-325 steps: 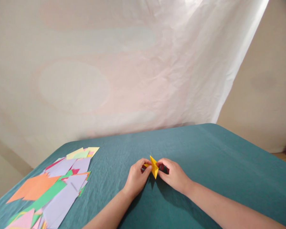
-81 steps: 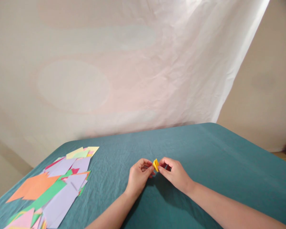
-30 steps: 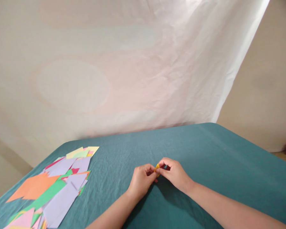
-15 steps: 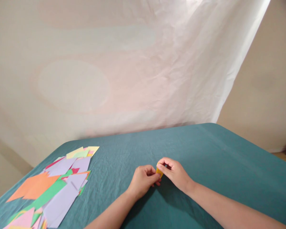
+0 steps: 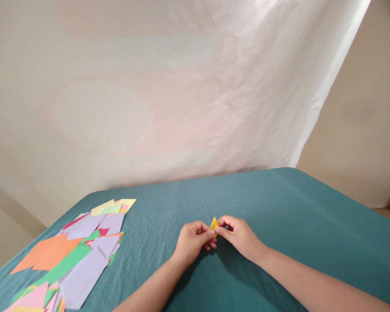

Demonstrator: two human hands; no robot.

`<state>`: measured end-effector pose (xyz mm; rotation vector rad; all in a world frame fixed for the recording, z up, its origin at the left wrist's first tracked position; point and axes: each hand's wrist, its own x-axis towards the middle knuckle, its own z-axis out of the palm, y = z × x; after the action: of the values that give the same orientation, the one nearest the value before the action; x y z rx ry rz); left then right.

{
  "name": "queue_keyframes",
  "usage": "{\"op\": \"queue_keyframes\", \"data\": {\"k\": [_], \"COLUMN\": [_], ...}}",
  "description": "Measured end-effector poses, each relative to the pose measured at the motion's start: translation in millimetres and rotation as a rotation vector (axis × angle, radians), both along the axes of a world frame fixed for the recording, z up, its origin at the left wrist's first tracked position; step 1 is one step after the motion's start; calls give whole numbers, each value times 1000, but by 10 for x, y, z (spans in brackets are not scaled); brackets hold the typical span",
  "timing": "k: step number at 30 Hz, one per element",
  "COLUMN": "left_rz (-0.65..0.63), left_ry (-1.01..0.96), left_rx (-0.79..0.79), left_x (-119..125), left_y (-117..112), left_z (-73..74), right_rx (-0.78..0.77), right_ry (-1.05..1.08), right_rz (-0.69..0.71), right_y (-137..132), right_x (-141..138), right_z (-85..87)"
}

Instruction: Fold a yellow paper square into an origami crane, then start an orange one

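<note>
Between my two hands is a small folded piece of yellow paper [image 5: 213, 223], its pointed tip showing above my fingers. My left hand [image 5: 194, 239] pinches it from the left between thumb and fingers. From the right, my right hand [image 5: 236, 233] grips its other side with thumb and index finger. Both hands are close together just above the teal cloth, and their fingers cover the lower part of the paper.
A teal cloth [image 5: 169, 208] covers the table. Along its left side lies a loose pile of coloured paper pieces, among them an orange sheet [image 5: 50, 252] and a lilac sheet [image 5: 84, 277]. A pale hanging sheet [image 5: 182, 108] stands behind the table.
The yellow paper has turned in my fingers, so its pointed tip now shows at the top. My left hand has shifted slightly up, while my right hand stays nearly in place.
</note>
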<state>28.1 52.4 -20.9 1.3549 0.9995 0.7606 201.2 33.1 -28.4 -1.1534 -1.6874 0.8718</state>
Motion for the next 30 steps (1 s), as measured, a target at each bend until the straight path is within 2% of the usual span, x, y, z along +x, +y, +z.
{"op": "queue_keyframes", "data": {"k": [3,9,14,23,30], "left_rz": [-8,-54,-38,-27,-23], "left_ry": [-38,-104,-112,-80,-64], "left_rx": [-13,-82,-103,-86,-101], "left_x": [-10,-19,-37,-38,-31], "left_y": [20,53,62,67,56], "left_z": [-14,-45,-56,-83,-34], "right_rx": [19,19,58,96,136], "right_ry": [-28,70,18,22,12], "right_rz": [-18,-73,-104,-88,-81], "right_y": [21,1,-4,10,14], "right_x": [11,-4,0,10,25], "right_z": [-33,7,23,-23,7]}}
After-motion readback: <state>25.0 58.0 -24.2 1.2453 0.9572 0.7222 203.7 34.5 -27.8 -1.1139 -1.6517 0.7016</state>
